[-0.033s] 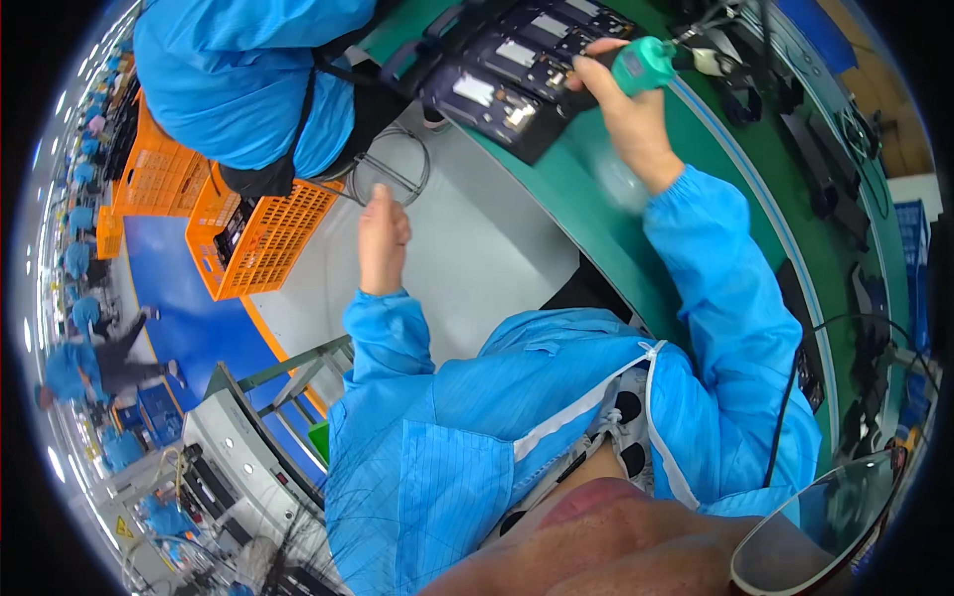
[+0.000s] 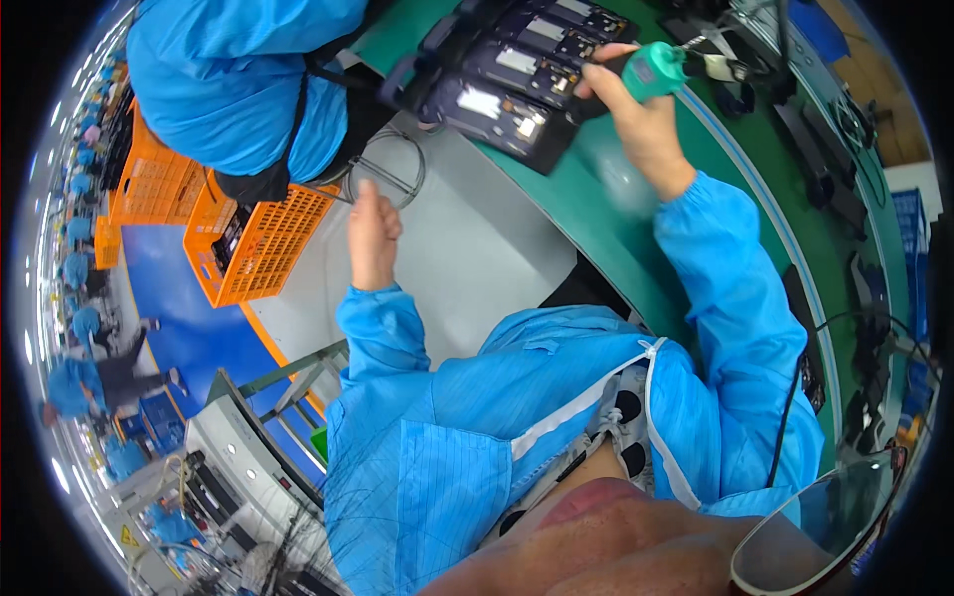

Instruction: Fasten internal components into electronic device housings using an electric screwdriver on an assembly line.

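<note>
My right hand (image 2: pixel 651 139) is wrapped round an electric screwdriver with a teal end cap (image 2: pixel 656 72). Its body runs down into my fingers, and the bit is hidden. Close by that hand, a black tray (image 2: pixel 553 151) rests on the green bench, holding several phone-like device housings (image 2: pixel 481 102) with pale rectangles and exposed parts. My left hand (image 2: pixel 374 236) hovers over the grey floor beyond the bench edge, fingers curled and thumb up. Whatever may be inside those fingers is hidden.
Another person in a blue smock (image 2: pixel 238 79) is at the upper left, beside the tray. Orange crates (image 2: pixel 273 253) stand on the floor at left. Dark parts (image 2: pixel 820 159) and cables lie along the right side of the green bench (image 2: pixel 735 204).
My left hand has shifted slightly to the left. The tray and the right hand with the screwdriver appear a little further right and lower in the view; the grip is unchanged.
</note>
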Motion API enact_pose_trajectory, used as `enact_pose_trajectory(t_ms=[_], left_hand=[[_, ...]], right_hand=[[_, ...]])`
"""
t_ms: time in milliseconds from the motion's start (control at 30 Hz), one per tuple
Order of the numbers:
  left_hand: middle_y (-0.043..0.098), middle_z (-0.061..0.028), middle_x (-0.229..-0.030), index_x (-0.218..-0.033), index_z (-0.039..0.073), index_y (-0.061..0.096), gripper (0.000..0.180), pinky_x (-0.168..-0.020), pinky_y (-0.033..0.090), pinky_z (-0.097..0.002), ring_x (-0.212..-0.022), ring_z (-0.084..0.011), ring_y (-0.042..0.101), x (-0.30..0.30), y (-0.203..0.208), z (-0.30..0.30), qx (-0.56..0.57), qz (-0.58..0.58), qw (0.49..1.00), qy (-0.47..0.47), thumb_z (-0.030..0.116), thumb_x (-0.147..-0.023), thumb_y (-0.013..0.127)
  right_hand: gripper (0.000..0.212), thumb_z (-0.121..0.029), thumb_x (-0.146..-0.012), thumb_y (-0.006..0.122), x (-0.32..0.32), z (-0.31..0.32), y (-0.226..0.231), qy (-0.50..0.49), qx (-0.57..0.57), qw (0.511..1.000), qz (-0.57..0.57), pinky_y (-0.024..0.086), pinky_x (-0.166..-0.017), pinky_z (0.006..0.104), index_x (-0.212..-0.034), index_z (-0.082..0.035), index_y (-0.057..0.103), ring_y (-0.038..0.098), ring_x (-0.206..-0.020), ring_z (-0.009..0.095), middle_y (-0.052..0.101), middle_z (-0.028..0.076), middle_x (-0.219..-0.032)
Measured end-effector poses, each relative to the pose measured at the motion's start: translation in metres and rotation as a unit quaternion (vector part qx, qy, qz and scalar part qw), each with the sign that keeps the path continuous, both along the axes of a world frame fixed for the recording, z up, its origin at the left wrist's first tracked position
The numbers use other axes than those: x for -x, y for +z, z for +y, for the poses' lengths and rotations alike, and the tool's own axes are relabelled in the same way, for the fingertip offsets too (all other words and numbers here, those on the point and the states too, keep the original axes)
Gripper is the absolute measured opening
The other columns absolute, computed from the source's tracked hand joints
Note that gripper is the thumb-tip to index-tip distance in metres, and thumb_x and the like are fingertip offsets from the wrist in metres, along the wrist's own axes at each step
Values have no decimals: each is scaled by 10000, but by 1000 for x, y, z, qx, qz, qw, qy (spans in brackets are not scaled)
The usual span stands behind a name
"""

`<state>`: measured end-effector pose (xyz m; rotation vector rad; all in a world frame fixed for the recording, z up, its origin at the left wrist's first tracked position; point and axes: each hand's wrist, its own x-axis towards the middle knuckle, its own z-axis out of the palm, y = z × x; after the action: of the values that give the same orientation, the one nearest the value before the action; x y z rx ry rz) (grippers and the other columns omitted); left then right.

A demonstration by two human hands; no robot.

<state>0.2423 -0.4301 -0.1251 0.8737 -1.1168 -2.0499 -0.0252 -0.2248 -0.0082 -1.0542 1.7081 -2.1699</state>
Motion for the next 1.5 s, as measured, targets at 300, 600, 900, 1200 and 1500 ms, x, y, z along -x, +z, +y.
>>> enact_pose_trajectory(t_ms=[300,600,900,1200,1500], left_hand=[[360,60,-560,-618,125,414,500,-441,226,-264,-481,-56,306,164,74,-12,294,-78,947,-108,475,-939,567],[652,-238,-1139,-1104,-24,678,645,-952,453,-404,-1080,-362,620,365,2,12,631,-300,646,-305,565,-856,584],[661,-220,-804,-862,1,683,383,-696,490,-466,-787,-415,629,332,1,24,775,-194,360,-483,378,-878,623],[608,-168,-635,-681,22,632,443,-561,449,-446,-602,-364,572,260,22,3,741,-153,340,-559,440,-750,761],[559,-95,-618,-673,39,584,442,-542,402,-404,-590,-247,541,292,46,169,764,-36,396,-507,441,-749,753]], right_hand=[[206,-126,-822,606,16,228,21,-196,-93,976,-11,475,-635,291,-964,17,561,588,-641,148,598,60,-706],[130,-85,-782,662,13,234,-17,-425,-228,875,38,473,-517,275,-880,-30,597,581,-550,130,593,33,-675],[121,-87,-785,679,28,232,-53,-450,-187,871,55,449,-510,261,-870,-35,611,552,-540,100,586,13,-658],[149,-39,-809,691,32,190,-55,-394,-34,916,74,455,-530,241,-927,-29,601,560,-569,95,589,11,-691],[163,-51,-804,682,45,161,-63,-358,47,932,23,462,-535,244,-935,-20,590,569,-573,102,591,21,-711]])
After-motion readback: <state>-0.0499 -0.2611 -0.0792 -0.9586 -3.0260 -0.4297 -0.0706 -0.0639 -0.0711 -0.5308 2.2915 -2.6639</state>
